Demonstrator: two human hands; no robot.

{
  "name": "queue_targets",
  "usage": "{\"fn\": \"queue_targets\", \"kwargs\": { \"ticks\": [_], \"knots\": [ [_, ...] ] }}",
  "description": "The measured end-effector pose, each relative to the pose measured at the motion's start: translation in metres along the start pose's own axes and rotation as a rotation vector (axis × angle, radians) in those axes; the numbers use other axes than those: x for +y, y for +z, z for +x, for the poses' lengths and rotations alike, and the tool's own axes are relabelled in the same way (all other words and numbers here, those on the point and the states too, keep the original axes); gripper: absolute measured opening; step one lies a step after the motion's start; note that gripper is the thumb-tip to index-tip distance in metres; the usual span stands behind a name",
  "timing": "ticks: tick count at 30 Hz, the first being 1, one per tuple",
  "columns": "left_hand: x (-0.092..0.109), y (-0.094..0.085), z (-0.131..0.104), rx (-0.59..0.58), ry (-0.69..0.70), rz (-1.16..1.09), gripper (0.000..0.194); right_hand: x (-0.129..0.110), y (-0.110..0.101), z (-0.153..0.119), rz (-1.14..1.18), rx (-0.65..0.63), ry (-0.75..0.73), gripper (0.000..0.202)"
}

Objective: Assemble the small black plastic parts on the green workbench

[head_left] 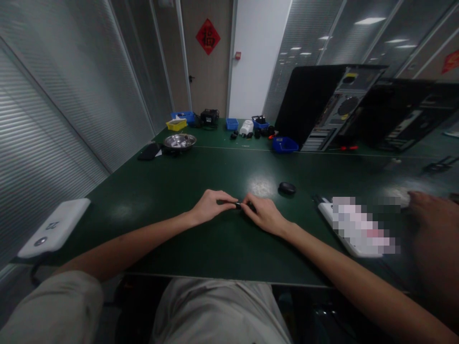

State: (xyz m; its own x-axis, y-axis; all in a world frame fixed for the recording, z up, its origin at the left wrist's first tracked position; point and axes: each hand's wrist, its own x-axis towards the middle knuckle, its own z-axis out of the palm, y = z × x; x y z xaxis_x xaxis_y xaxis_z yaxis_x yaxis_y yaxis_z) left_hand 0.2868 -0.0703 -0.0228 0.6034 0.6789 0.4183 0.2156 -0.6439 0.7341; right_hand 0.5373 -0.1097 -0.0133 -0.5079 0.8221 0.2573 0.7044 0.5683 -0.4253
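Note:
Both hands meet over the green table, fingertips closed on a small dark object (238,206) between them. My left hand (212,205) pinches its left end between thumb and fingers. From the right, my right hand (263,211) pinches the other end. The object is too small to identify, and the fingertips partly cover it. A black oval item (287,188), like a computer mouse, lies beyond my right hand and apart from it.
On the green table (201,248), a white device (55,228) lies left and a partly blurred white one (353,229) right. Another person's hand (432,210) is at far right. Behind stand a metal dish (180,141), a blue bin (285,145) and a computer tower (311,102).

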Motion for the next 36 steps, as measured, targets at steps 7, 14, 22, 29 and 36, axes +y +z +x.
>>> {"fn": "queue_targets", "kwargs": {
  "ticks": [7, 14, 22, 29, 36],
  "knots": [
    [0.0, 0.002, -0.001, -0.118, 0.092, 0.133, 0.023, -0.003, 0.0, 0.0, -0.108, -0.04, -0.063, 0.018],
    [0.006, 0.001, 0.001, -0.157, 0.033, 0.179, 0.033, 0.0, -0.004, -0.001, -0.122, -0.014, -0.045, 0.019],
    [0.018, 0.005, -0.001, -0.241, 0.08, 0.362, 0.037, 0.008, -0.009, -0.001, -0.282, -0.051, -0.117, 0.021],
    [0.022, -0.003, -0.004, -0.27, 0.095, 0.368, 0.043, 0.009, -0.026, -0.004, -0.359, -0.106, -0.149, 0.019],
    [0.02, 0.0, -0.001, -0.235, 0.127, 0.238, 0.023, 0.024, -0.034, -0.004, -0.281, -0.06, -0.037, 0.015]
  ]
}}
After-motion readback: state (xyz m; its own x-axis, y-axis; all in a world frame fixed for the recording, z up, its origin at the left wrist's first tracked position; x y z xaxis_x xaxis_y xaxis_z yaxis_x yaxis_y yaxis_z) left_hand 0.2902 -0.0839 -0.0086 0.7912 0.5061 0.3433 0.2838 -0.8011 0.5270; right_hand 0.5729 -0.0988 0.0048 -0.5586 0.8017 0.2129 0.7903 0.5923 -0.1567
